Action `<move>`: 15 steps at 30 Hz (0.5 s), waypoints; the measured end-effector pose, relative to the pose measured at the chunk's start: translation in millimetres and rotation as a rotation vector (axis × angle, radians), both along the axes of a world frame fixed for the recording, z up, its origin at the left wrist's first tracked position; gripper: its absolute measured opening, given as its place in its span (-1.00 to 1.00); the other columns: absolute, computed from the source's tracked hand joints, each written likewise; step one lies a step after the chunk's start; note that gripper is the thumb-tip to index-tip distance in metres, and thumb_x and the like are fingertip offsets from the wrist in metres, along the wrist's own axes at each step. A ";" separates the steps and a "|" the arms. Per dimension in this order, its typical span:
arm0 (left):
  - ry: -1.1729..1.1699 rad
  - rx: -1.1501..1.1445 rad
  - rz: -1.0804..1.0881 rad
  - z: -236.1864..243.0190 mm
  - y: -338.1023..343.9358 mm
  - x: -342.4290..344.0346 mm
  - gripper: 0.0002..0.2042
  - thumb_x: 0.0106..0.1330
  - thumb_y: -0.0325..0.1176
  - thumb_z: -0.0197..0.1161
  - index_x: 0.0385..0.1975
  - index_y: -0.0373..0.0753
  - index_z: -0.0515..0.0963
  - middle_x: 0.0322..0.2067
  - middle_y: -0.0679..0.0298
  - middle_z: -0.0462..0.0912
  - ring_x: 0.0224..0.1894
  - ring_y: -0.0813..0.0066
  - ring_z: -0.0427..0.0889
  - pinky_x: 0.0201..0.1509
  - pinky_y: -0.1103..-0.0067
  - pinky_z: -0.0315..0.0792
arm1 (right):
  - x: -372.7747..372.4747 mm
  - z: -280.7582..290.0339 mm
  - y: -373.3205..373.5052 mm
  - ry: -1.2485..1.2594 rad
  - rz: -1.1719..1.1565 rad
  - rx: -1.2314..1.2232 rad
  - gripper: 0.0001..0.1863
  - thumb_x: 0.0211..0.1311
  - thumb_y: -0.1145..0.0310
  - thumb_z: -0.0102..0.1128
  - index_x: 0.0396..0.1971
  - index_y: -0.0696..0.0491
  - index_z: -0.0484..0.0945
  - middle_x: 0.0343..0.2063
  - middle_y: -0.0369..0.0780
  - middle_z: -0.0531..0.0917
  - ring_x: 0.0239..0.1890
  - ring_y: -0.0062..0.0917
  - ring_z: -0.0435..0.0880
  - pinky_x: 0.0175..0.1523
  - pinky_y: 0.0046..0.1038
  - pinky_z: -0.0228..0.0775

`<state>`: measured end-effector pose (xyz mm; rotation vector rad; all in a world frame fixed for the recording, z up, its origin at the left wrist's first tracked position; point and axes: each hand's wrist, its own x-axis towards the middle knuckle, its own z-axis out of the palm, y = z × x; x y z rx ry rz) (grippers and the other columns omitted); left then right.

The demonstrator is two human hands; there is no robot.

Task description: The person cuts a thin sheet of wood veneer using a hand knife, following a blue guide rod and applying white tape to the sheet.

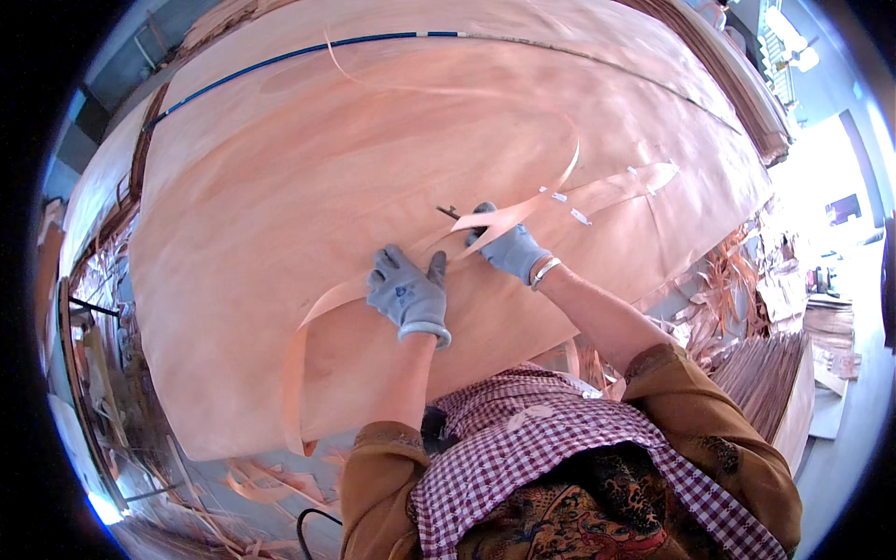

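A large sheet of pale pinkish wood veneer (308, 205) lies spread in front of me. My left hand (407, 291), in a grey-blue glove, rests on the sheet with its thumb apart from the fingers. Close by on the right, my gloved right hand (507, 250) is closed around a thin dark knife-like tool (448, 213); only its end pokes out past the fingers. A narrow veneer strip (504, 217) loops over the right hand and partly hides it. Another long strip (295, 364) runs from beside the left hand down over the near edge.
A blue rod (280, 62) crosses the sheet's far part. Small white tape pieces (580, 217) sit on the veneer at right, near a pointed patch. Veneer scraps (737, 271) hang at the right, above a stack of sheets (770, 383). More scraps (266, 483) litter the floor at lower left.
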<state>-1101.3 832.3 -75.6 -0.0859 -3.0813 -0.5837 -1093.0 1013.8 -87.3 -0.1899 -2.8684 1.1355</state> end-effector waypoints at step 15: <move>0.383 0.095 0.495 31.0 -331.9 -39.7 -0.73 0.20 -0.12 0.19 -0.51 -0.21 0.53 -0.42 0.08 0.58 -0.34 0.13 0.55 -0.31 0.33 0.40 | 8.4 52.5 -11.4 -0.147 0.090 0.156 -0.79 0.12 0.25 0.07 -0.31 0.05 0.44 -0.47 -0.08 0.59 -0.35 -0.18 0.60 -0.29 -0.22 0.37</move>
